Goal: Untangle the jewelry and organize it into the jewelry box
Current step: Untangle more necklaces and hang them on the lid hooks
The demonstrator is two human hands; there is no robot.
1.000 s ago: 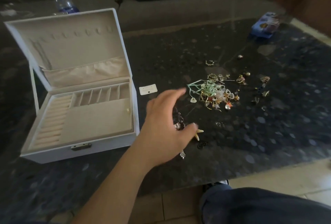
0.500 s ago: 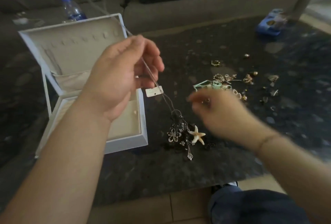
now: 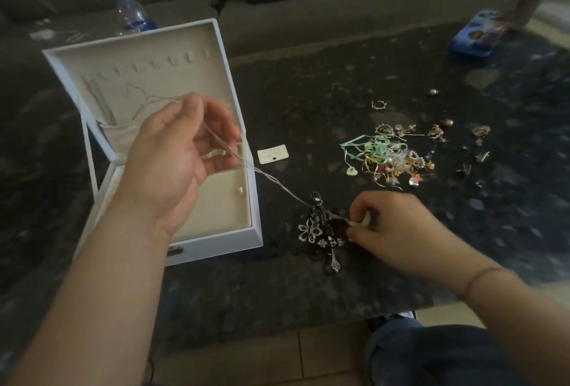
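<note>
Near edge of the dark table (image 3: 308, 293): right hand (image 3: 398, 231) pinching a pale piece at the dark tangle of pendants (image 3: 320, 231). Left hand (image 3: 179, 157), raised over the open white jewelry box (image 3: 243, 188) at the left edge, fingers curled on thin silver chains (image 3: 271, 177) running down to the tangle. Mid-table: small white card (image 3: 272, 153); pile of ribbon and gold jewelry (image 3: 388, 157). Far edge: water bottle (image 3: 131, 12).

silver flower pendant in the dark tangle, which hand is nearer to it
Right. The right hand pinches at the tangle just beside the silver flower pendant. The left hand is raised over the jewelry box, holding the chain's far end.
</note>
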